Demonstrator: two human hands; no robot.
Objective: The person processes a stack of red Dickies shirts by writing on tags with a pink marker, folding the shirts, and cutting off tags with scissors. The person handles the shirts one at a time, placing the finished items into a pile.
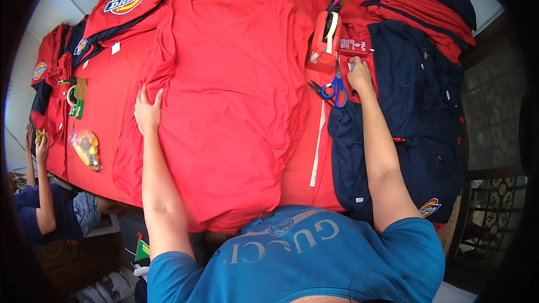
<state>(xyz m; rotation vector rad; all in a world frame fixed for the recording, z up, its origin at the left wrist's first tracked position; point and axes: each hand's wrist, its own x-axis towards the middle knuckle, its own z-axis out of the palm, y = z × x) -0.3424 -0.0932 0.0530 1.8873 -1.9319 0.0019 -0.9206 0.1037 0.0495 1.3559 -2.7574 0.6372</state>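
Note:
A large red sleeveless garment lies spread out before me. On its left edge rests my left hand, open, palm down with the fingers apart. My right hand is closed at the fingertips on a small white piece, too small to name. Just left of that hand lie blue-handled scissors, blades partly spread. A small flat red packet sits right beyond the fingers. Beside it stands a red tape dispenser with a roll of tape and pens at its far end.
Navy garments are piled at right, under my right forearm. Folded red and navy stacks rise behind them. A white strip lies nearer. Printed red garments fill the far left, with a bag of yellow food and another person.

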